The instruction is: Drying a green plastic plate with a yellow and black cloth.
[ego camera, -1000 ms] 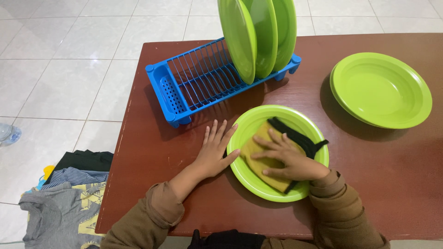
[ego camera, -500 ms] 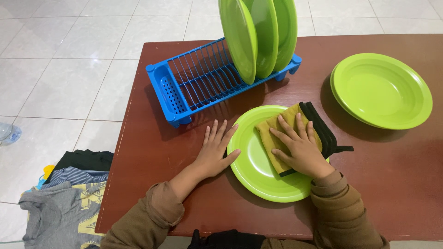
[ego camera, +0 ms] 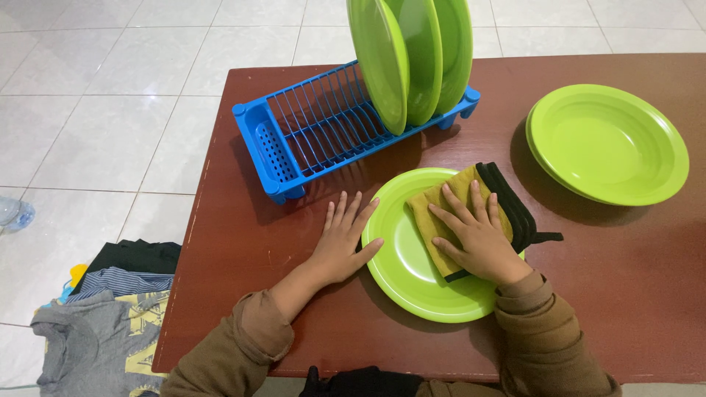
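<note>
Lime-green and round, the shallow plastic plate (ego camera: 412, 272) lies flat on the dark reddish-brown wooden table (ego camera: 243, 242), near its front edge and just in front of you. Your right hand (ego camera: 478, 239) lies palm down on a folded mustard-yellow cloth with black trim (ego camera: 441, 213), fingers spread and pressing it flat against the plate's right half; nothing is pinched. The cloth's black edge hangs over the plate's right rim onto the table. Your left hand (ego camera: 342, 242) rests flat on the table at the plate's left rim, fingers spread and pointing away from you, the thumb touching the rim. Both of your arms wear brown sleeves.

Beyond the plate stands a blue plastic dish rack (ego camera: 309, 132), set at an angle across the far left part of the table. Three upright lime-green plates (ego camera: 412, 59) stand on edge in its right end, close together; the slots to their left show bare bars. To the right, well apart from your hands, a stack of lime-green deep plates (ego camera: 607, 143) sits flat on the table; you cannot tell how many lie in it.

Off the table's left edge, a pile of folded clothes (ego camera: 103, 323), grey, striped and black, lies on the pale tiled floor (ego camera: 95, 110). A clear plastic bottle (ego camera: 13, 213) shows partly at the left border.
</note>
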